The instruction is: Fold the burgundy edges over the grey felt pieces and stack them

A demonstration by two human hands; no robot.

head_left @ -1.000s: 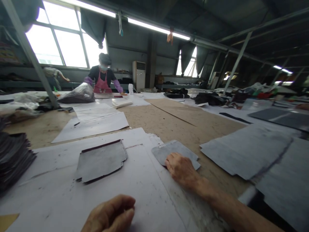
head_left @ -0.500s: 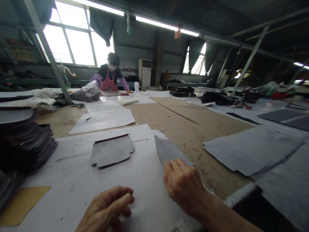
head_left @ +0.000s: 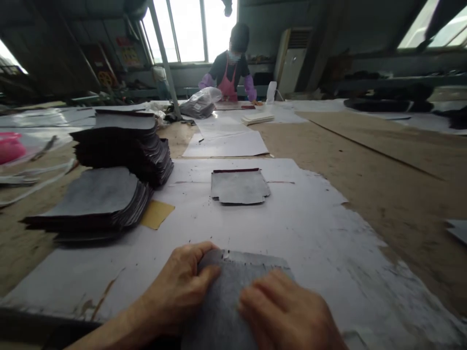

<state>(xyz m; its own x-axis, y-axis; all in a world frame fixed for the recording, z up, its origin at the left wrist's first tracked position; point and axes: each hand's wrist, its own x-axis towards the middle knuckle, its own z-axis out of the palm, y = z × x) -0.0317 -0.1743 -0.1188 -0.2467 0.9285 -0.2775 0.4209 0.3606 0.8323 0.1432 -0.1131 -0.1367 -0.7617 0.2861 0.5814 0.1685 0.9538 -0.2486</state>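
Observation:
A grey sheet piece (head_left: 233, 284) with a paler strip along its far edge lies before me at the near side of the table. My left hand (head_left: 189, 282) grips its left edge, the thumb on top and the fingers reaching around the far left corner. Over the right part of the piece is my right hand (head_left: 284, 306), slightly blurred, its fingers curled together; whatever is between them is hidden. Farther off, a small stack of notched grey pieces (head_left: 239, 187) with a dark red far edge lies flat on the white paper sheet (head_left: 314, 228).
Two tall stacks of dark-edged grey pieces, a nearer stack (head_left: 95, 194) and a farther stack (head_left: 124, 146), stand at left. A tan card (head_left: 157, 214) lies beside them. Across the table, a person (head_left: 229, 73) in a pink apron works near a plastic bag (head_left: 202, 103).
My view has swung left. The grey piece has come nearer and centred in front of me. My left hand, empty before, now grips its left edge; my right hand lies over its right part.

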